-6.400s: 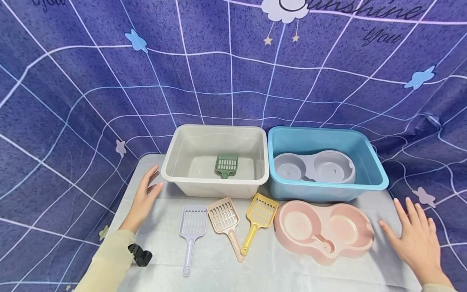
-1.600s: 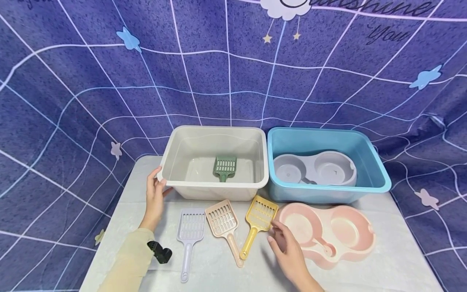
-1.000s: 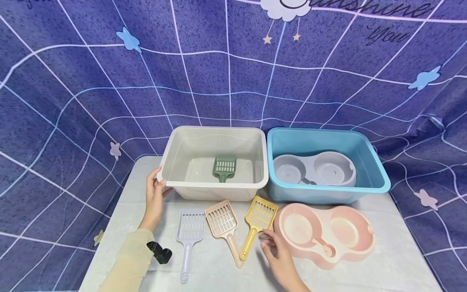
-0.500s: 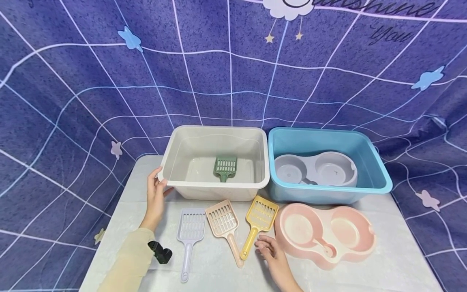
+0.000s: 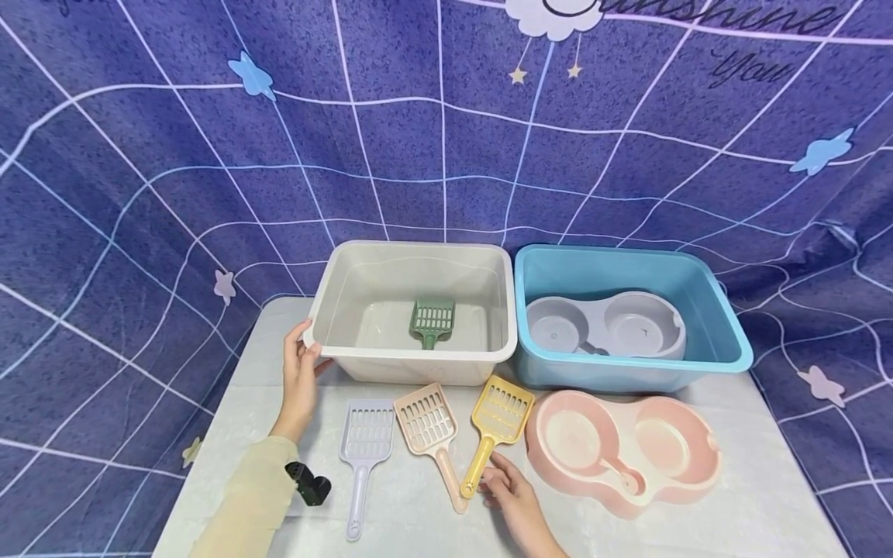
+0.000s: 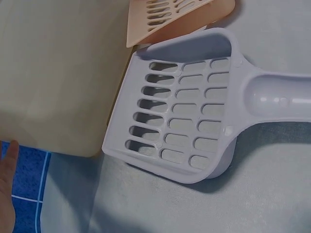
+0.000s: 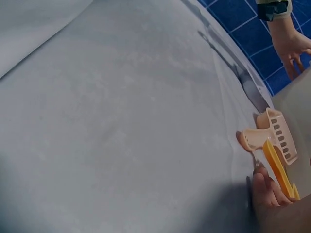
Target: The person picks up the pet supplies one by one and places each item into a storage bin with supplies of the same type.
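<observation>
1. Four o'clock: right grip point(image 7: 270, 196), fingers just beside a yellow scoop point(image 7: 277, 168).
2. Three o'clock: peach scoop point(image 7: 273, 128) beside a pale tub point(image 7: 299, 104).
3. Two o'clock: left grip point(image 7: 290, 46), near the tub.
4. Centre: grey desk point(image 7: 121, 116).

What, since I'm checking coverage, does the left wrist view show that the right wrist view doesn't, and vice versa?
Only the left wrist view shows the slots of the lavender plastic scoop face-on.
Only the right wrist view shows the right hand, part of a yellow plastic scoop and the dark device at the left wrist.
Both show part of the left hand, the peach slotted plastic scoop, the off-white plastic bin, the blue line-patterned cloth backdrop and the pale gray table cover.
</observation>
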`<state>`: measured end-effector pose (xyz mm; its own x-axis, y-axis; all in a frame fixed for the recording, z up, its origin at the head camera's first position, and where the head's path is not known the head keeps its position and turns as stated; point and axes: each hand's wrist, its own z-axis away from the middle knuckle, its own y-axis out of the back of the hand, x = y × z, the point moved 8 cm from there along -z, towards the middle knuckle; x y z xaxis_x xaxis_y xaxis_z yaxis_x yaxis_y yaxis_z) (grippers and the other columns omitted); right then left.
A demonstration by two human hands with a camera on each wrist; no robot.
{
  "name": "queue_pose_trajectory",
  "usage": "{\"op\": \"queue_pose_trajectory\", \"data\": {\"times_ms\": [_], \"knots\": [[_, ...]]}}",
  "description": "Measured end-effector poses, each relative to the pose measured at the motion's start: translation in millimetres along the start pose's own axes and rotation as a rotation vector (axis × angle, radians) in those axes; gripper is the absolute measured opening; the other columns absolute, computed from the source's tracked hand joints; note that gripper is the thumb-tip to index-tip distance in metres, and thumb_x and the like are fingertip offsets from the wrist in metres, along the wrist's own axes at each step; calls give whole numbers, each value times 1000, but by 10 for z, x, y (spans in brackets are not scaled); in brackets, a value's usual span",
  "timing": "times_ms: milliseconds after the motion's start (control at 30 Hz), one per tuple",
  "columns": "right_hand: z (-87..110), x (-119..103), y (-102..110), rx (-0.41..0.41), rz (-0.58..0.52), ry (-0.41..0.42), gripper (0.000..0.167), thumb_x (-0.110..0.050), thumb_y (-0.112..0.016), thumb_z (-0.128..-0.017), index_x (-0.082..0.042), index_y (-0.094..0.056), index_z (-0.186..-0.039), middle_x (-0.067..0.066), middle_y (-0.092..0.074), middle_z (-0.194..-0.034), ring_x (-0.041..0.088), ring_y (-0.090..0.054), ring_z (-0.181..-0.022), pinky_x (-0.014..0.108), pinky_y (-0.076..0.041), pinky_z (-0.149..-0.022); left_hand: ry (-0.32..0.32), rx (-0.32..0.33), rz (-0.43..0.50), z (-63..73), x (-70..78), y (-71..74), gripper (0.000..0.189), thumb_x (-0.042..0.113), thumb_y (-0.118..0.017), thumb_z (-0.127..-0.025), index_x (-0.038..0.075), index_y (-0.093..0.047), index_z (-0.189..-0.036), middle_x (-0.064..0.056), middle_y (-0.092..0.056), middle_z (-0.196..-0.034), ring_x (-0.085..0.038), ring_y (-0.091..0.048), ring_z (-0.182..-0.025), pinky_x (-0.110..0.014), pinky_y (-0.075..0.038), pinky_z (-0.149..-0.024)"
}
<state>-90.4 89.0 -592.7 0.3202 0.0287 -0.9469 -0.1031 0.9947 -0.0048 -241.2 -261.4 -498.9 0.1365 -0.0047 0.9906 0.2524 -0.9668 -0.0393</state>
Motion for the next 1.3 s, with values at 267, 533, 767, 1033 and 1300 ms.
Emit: {"op": "queue_pose_trajectory", "data": {"times_ms": [267,533,767,1033,1300], "knots": [[-69,96,-10,-22,-98,-77,61,-18,-48,-103,17,-23,-147,19,-67,-109,21,-66,-90,32,-58,-71,11,-4,-8,2,13,-24,48,7,-35,-104,13,-30,-152,-7,-46,-127,-24,-48,-117,-37,-49,-95],[-110,141,19,-68,-220,-153,67,-28,-47,-104,15,-21,-149,7,-66,-103,15,-66,-88,30,-56,-72,24,-10,-5,65,184,-76,48,3,-34,-103,4,-28,-150,-13,-44,-130,-32,-46,-118,-40,-49,-95],[-97,113,12,-46,-237,-141,65,-17,-55,-99,15,-25,-147,5,-71,-95,13,-65,-79,25,-56,-68,29,15,-7,20,52,-24,47,3,-34,-104,8,-30,-151,-10,-46,-129,-29,-48,-117,-36,-50,-93],[-162,70,0,-9,-202,-126,65,-12,-61,-94,17,-30,-142,-1,-66,-86,12,-61,-74,23,-55,-64,9,7,-14,91,239,-77,47,3,-34,-103,3,-29,-150,-18,-44,-131,-17,-51,-110,-37,-50,-93],[-212,31,-11,20,-178,-105,58,-5,-64,-91,17,-33,-135,-1,-69,-88,9,-58,-70,22,-52,-61,24,11,-38,96,232,-74,47,3,-34,-103,3,-29,-150,-18,-45,-132,-33,-47,-118,-41,-49,-96]]}}
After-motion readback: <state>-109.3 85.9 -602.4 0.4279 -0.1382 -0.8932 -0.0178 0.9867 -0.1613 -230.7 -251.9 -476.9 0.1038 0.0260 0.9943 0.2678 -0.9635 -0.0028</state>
